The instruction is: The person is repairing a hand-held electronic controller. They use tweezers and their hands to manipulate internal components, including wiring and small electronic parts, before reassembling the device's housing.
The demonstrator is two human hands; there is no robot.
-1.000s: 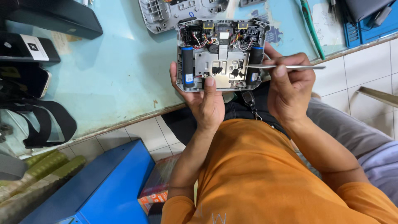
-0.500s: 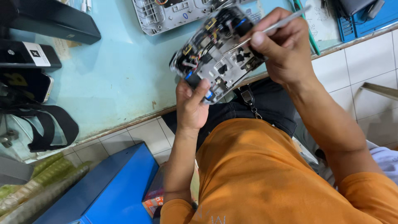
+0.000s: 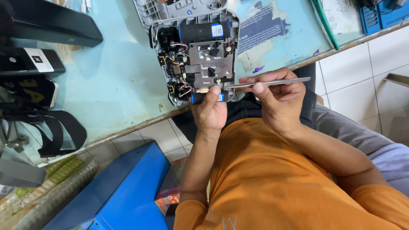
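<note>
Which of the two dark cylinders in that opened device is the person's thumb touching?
The near one at the device's bottom edge, under the left hand's thumb. The other cylinder lies along the far edge, untouched. The right hand holds tweezers.

Opened grey device [image 3: 197, 55]: cover off, circuit boards, coloured wires, black-blue cylinder cells exposed; flat on table [image 3: 115, 81], near edge. Silver tweezers [image 3: 268, 82]: slim, near-horizontal, tips at device's lower corner.
</note>
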